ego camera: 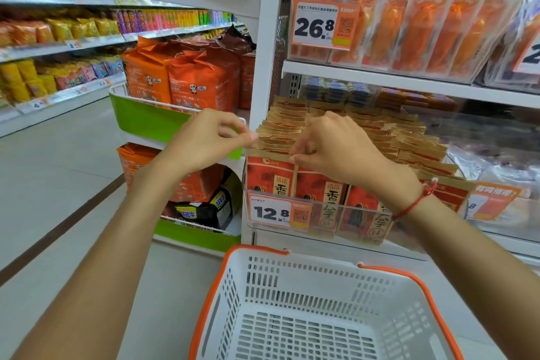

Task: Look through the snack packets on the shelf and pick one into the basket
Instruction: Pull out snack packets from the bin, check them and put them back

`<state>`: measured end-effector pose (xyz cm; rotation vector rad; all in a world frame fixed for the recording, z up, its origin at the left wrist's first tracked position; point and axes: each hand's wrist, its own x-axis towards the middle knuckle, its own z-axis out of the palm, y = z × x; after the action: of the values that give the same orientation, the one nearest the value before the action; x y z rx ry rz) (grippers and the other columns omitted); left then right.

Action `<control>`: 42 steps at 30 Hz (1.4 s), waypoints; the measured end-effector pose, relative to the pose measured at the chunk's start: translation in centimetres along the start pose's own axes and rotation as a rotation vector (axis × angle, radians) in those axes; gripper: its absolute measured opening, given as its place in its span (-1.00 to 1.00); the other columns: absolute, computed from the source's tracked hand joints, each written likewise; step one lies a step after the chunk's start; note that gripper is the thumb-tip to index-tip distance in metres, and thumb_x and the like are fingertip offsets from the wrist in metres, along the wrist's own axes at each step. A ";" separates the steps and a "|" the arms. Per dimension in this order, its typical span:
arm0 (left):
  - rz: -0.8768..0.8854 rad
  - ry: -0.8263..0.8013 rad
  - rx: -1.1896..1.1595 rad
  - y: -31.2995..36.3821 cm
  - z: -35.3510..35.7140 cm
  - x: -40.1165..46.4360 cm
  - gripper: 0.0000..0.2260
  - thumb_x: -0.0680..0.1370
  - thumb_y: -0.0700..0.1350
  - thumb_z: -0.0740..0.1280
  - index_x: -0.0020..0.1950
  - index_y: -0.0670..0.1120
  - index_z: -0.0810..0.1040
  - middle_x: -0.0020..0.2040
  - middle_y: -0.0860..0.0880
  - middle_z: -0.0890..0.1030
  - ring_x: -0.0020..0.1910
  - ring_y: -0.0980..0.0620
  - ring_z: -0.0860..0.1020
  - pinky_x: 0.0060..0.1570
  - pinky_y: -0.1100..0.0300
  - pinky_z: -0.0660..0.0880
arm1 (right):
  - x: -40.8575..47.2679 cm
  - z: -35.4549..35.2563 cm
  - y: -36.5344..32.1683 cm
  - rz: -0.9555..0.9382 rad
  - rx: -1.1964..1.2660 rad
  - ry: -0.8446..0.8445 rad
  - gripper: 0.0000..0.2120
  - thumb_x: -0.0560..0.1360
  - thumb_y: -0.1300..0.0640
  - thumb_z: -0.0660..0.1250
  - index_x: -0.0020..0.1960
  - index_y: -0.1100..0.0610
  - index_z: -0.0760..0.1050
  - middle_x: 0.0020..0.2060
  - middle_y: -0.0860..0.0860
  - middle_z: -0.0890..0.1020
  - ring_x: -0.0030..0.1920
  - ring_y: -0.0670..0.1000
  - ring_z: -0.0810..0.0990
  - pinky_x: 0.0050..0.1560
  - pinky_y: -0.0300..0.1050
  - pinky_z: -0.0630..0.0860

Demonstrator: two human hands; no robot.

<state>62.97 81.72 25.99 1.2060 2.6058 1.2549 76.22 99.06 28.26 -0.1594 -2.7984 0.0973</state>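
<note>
Several rows of red and brown snack packets (279,137) stand upright in a clear shelf tray (321,231) with a 12.8 price tag. My left hand (204,140) pinches the top edge of a packet at the left end of the rows. My right hand (336,146) has its fingers curled over the packet tops and pinches one near the front. A white basket (304,275) with orange handles sits below the shelf, with nothing in it.
Above hangs a shelf of orange packets (409,29) priced 26.8. To the left, a green end rack (146,117) holds orange bags. Further left is an aisle of yellow and orange snack bags (58,29) over a pale floor.
</note>
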 end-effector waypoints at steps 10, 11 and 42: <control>-0.019 0.013 0.068 -2.3 2.0 1.4 -0.86 0.53 -0.01 0.41 0.07 0.06 0.68 -0.06 0.14 0.65 0.02 0.09 0.61 0.15 -0.02 0.53 | 3.9 0.2 1.0 0.104 0.130 -0.082 -0.85 0.36 -0.10 0.53 -0.29 -0.08 0.63 -0.39 -0.19 0.58 -0.20 -0.09 0.59 -0.09 -0.07 0.55; -0.027 0.034 0.062 -2.4 2.3 1.5 -0.85 0.53 -0.03 0.41 0.09 0.05 0.68 -0.05 0.12 0.65 0.01 0.08 0.60 0.13 0.00 0.53 | 4.0 0.4 1.1 0.123 0.109 -0.053 -0.85 0.36 -0.12 0.52 -0.28 -0.07 0.65 -0.38 -0.18 0.57 -0.19 -0.07 0.59 -0.10 -0.05 0.56; 0.134 0.260 -0.560 1.4 3.3 0.2 -0.73 0.62 -0.16 0.29 0.31 0.00 0.40 0.12 0.18 0.52 0.08 0.36 0.49 0.04 0.51 0.42 | 1.1 2.3 0.1 0.111 0.564 0.361 -0.77 0.52 0.09 0.40 0.16 0.09 0.57 -0.02 -0.10 0.66 -0.02 -0.15 0.59 0.07 -0.14 0.54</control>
<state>64.78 84.57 24.71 1.1747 2.0887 2.1013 74.42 99.20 26.44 -0.1715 -2.2980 0.7875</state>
